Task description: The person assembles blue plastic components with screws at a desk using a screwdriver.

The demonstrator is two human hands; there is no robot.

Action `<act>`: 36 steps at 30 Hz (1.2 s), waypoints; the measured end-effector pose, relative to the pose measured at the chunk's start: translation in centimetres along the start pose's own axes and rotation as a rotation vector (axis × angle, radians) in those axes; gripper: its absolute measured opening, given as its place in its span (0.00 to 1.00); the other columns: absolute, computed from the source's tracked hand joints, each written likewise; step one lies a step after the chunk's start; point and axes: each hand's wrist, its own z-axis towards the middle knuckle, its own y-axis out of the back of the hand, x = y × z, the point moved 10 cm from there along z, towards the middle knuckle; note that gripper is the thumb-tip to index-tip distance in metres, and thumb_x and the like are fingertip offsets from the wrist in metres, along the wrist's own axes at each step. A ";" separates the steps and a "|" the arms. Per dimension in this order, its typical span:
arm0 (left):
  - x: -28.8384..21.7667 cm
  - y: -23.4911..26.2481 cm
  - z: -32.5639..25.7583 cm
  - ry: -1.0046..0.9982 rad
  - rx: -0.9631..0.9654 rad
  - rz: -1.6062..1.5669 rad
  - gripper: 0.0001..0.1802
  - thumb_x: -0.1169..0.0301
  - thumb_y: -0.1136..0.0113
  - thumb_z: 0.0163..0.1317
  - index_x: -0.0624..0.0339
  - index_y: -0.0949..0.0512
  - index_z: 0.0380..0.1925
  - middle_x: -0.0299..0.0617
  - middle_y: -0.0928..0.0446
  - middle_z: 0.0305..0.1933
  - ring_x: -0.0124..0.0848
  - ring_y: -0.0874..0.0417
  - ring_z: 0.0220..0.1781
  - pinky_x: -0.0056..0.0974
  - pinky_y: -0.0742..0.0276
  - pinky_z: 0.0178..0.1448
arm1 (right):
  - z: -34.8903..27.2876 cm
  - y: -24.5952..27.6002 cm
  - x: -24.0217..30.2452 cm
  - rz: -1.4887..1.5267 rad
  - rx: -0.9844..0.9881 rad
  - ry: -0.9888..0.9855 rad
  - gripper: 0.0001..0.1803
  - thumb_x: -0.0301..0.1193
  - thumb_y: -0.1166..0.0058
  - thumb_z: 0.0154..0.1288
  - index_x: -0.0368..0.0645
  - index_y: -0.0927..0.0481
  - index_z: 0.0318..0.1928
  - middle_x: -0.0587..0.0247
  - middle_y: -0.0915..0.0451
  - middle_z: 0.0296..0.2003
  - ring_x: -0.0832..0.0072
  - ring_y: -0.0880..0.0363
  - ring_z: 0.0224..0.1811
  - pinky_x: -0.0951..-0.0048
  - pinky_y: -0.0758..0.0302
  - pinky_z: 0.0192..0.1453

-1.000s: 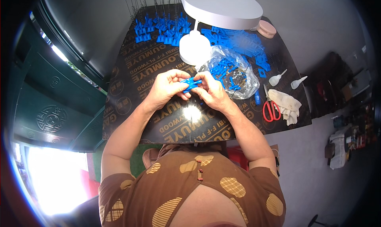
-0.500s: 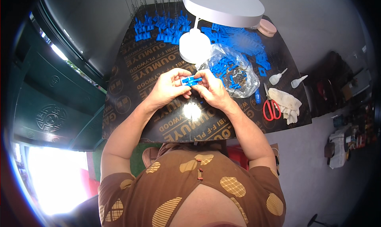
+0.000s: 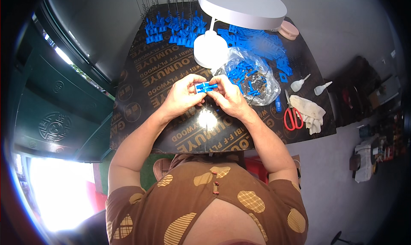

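Observation:
Between my two hands, above the near middle of the dark plywood table (image 3: 171, 136), is a small blue plastic part (image 3: 206, 87). My left hand (image 3: 183, 94) pinches its left end with thumb and fingers. From the other side my right hand (image 3: 229, 95) grips the narrow right end. The fingers hide part of the piece, so its exact kind cannot be told. Just beyond my right hand lies an opened clear plastic bag (image 3: 270, 91) with several small blue pieces (image 3: 244, 71) and thin metal bits (image 3: 258, 79) in it.
A white lamp (image 3: 209, 48) stands behind my hands, its head overhanging the table. Blue parts (image 3: 257, 44) are heaped at the back; others carry upright spring rods (image 3: 176, 9). Rightward lie red-handled scissors (image 3: 293, 118), a cloth (image 3: 309, 112), two white squeeze bottles (image 3: 297, 85) and a pink round box (image 3: 288, 30).
The blue part has tilted slightly between my fingers, showing more of its pale, shiny left side. Both hands stay in nearly the same place.

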 end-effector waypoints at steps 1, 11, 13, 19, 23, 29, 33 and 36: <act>0.0 0.0 0.0 -0.008 -0.001 0.018 0.19 0.79 0.43 0.61 0.68 0.32 0.52 0.41 0.23 0.42 0.22 0.20 0.36 0.29 0.19 0.39 | 0.0 0.0 -0.1 0.006 0.000 -0.005 0.13 0.24 0.46 0.66 0.33 0.31 0.48 0.55 0.18 0.31 0.75 0.17 0.34 0.75 0.22 0.36; -1.0 -0.1 -0.2 -0.083 -0.065 0.025 0.20 0.84 0.45 0.56 0.69 0.30 0.50 0.40 0.22 0.36 0.21 0.20 0.33 0.28 0.20 0.36 | 0.0 0.1 0.2 0.019 -0.021 0.004 0.15 0.24 0.46 0.66 0.34 0.32 0.51 0.56 0.19 0.35 0.77 0.18 0.35 0.76 0.23 0.37; -1.0 -0.1 -0.2 -0.086 -0.065 0.001 0.19 0.84 0.45 0.57 0.68 0.30 0.50 0.40 0.23 0.38 0.21 0.20 0.33 0.28 0.20 0.36 | 0.0 0.1 0.0 0.007 -0.031 -0.002 0.17 0.24 0.46 0.66 0.34 0.32 0.52 0.56 0.19 0.34 0.77 0.19 0.35 0.76 0.24 0.37; -0.6 0.1 -0.1 -0.081 -0.067 -0.002 0.17 0.83 0.44 0.60 0.67 0.30 0.50 0.40 0.23 0.38 0.22 0.20 0.33 0.28 0.20 0.37 | -0.1 0.3 -0.1 0.007 -0.052 0.037 0.21 0.27 0.45 0.65 0.34 0.33 0.55 0.56 0.20 0.33 0.77 0.19 0.33 0.76 0.24 0.37; -0.8 0.1 0.1 -0.080 -0.089 0.013 0.17 0.82 0.44 0.61 0.68 0.30 0.50 0.41 0.22 0.39 0.24 0.19 0.33 0.29 0.19 0.36 | -0.1 1.0 -0.3 -0.036 -0.122 0.056 0.21 0.27 0.45 0.65 0.34 0.34 0.56 0.59 0.21 0.29 0.77 0.21 0.30 0.77 0.26 0.34; -1.3 0.8 -0.2 -0.079 -0.100 0.045 0.18 0.82 0.44 0.62 0.72 0.31 0.52 0.44 0.22 0.40 0.25 0.19 0.33 0.29 0.19 0.38 | 0.3 0.2 -0.2 0.017 -0.051 0.044 0.22 0.26 0.46 0.65 0.33 0.35 0.56 0.63 0.24 0.24 0.81 0.27 0.23 0.76 0.30 0.28; -1.3 0.7 -0.1 -0.090 -0.107 0.040 0.17 0.81 0.44 0.61 0.71 0.30 0.50 0.44 0.22 0.38 0.24 0.19 0.32 0.28 0.19 0.36 | 0.1 0.5 0.0 -0.016 -0.060 0.054 0.22 0.26 0.46 0.65 0.33 0.35 0.57 0.63 0.24 0.24 0.80 0.26 0.23 0.76 0.29 0.28; -1.5 0.5 0.0 -0.089 -0.103 0.034 0.16 0.80 0.43 0.61 0.71 0.30 0.50 0.43 0.22 0.37 0.24 0.19 0.32 0.28 0.19 0.35 | 0.0 1.1 0.1 -0.011 -0.102 0.081 0.23 0.27 0.46 0.65 0.33 0.35 0.57 0.62 0.24 0.24 0.79 0.25 0.23 0.75 0.29 0.28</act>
